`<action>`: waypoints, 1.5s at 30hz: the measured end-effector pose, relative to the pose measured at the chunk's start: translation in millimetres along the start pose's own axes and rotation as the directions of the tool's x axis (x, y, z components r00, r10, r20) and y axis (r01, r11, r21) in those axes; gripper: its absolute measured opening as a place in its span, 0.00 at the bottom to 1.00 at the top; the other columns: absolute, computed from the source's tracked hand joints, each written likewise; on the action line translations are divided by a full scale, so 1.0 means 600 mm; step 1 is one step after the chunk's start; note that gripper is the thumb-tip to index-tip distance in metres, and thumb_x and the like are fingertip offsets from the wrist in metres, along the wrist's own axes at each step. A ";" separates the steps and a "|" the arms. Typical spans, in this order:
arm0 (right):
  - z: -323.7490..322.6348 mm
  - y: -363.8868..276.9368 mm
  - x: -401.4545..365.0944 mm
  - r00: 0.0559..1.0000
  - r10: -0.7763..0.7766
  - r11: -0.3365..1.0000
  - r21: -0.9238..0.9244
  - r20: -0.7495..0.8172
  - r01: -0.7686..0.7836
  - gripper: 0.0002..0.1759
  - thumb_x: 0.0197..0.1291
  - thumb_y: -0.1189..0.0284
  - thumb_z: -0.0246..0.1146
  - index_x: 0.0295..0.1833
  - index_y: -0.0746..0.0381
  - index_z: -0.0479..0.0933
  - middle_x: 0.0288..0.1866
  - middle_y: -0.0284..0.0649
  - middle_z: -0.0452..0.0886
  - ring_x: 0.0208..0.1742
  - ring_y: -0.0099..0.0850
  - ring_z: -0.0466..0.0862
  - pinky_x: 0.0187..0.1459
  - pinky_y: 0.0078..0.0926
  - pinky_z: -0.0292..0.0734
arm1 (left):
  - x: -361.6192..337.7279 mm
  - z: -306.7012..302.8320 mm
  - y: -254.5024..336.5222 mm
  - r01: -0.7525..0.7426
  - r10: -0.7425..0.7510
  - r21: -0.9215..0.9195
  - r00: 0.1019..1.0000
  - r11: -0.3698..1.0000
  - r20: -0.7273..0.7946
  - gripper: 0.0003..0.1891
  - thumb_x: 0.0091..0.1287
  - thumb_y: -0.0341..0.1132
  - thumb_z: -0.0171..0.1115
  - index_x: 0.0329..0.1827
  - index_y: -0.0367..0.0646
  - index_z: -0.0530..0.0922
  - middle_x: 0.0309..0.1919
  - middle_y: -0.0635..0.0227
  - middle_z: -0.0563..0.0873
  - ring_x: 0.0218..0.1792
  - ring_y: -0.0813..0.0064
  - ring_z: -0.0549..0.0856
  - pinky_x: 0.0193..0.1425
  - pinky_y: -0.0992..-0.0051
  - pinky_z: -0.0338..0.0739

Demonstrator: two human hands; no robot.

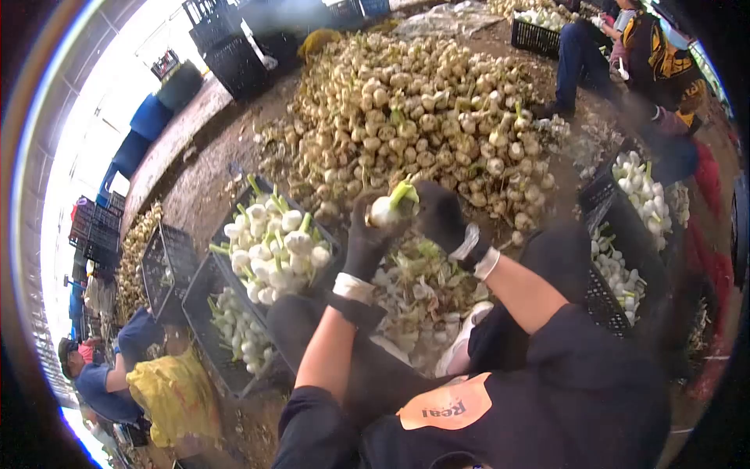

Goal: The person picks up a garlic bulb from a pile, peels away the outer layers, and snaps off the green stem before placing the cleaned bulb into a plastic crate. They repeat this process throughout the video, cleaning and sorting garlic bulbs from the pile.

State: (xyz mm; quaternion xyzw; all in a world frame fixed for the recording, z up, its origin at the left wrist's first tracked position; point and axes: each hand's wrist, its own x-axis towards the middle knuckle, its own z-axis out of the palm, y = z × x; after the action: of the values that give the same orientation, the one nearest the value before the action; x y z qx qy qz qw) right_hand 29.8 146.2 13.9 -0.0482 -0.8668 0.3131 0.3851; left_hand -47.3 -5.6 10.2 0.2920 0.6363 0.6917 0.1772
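Note:
In front of me I hold up a garlic bulb (385,211), white with a short green stem. My left hand (366,244), in a dark glove with a pale wristband, is closed around it. My right hand (444,219), also dark-gloved, is closed beside the stem; its fingertips are partly hidden, and I cannot make out what is in them. Below both hands, a heap of peeled skins and leaves (426,285) lies between my legs. A black crate of cleaned garlic bulbs (332,262) stands close to my left hand.
A large pile of unpeeled garlic (422,109) covers the ground ahead. Crates of white bulbs (598,199) stand on my right, another crate (205,309) on my left. One person (101,383) sits at far left beside a yellow sack (173,399); another person (582,62) sits at upper right.

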 end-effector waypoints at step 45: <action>0.083 -0.010 -0.019 0.888 0.172 0.738 0.541 0.427 -0.403 0.17 0.70 0.64 0.60 0.55 0.66 0.77 0.40 0.37 0.85 0.38 0.21 0.83 0.40 0.23 0.79 | 0.005 -0.025 0.016 0.002 -0.004 -0.026 0.997 1.000 -0.078 0.29 0.75 0.55 0.48 0.64 0.37 0.69 0.51 0.59 0.83 0.48 0.64 0.85 0.54 0.66 0.81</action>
State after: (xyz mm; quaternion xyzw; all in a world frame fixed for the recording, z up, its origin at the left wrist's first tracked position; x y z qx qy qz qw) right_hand 3.9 112.4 -14.9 0.0010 -0.7518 0.6383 0.1653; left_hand -57.5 -16.5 20.1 0.2616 0.6343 0.7104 0.1567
